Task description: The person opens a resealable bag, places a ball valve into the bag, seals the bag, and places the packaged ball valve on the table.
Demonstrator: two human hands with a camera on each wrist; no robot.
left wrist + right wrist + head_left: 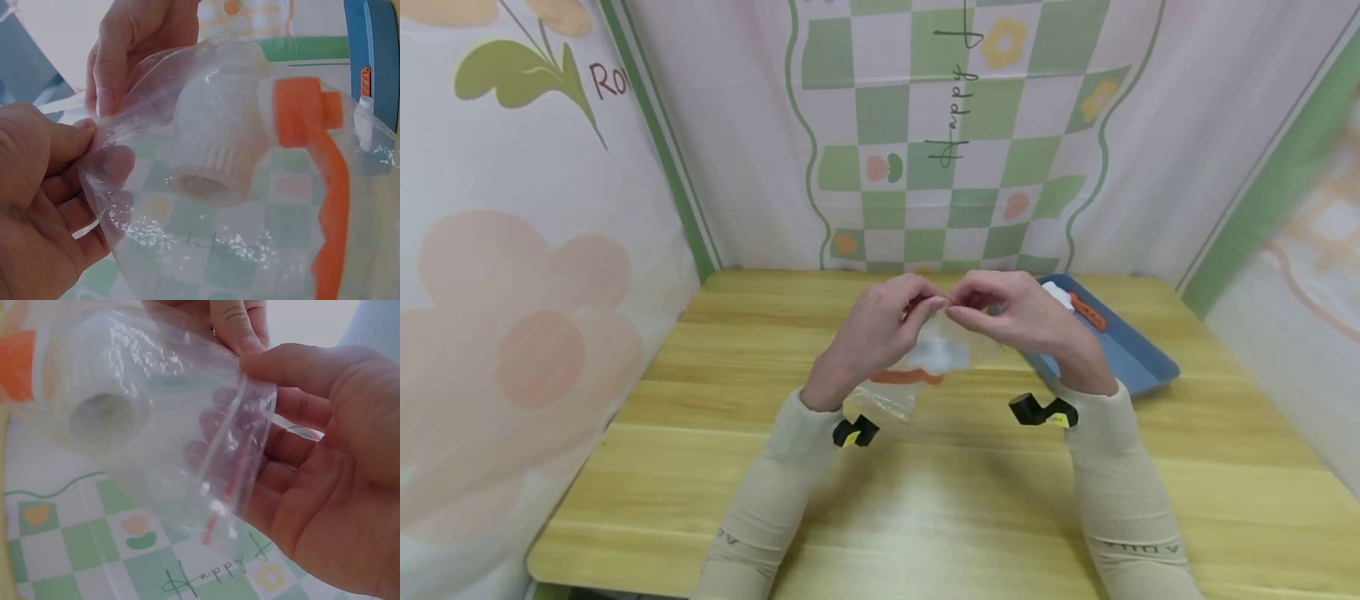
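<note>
A clear zip bag (169,250) hangs between my two hands above the table. Inside it is a white plastic valve (219,131) with a round opening and a long orange handle (334,194). My left hand (880,329) pinches the bag's top edge between thumb and fingers. Close beside it, fingertips almost meeting, my right hand (1018,312) pinches the same edge. In the right wrist view a red zip strip (231,481) runs along the bag's mouth, with the right fingers showing through the plastic behind it.
A blue tray (1150,367) stands on the wooden table (685,467) at the right, behind my right forearm. White pieces and another orange handle (1088,310) lie in it. A patterned curtain (745,167) hangs behind the table.
</note>
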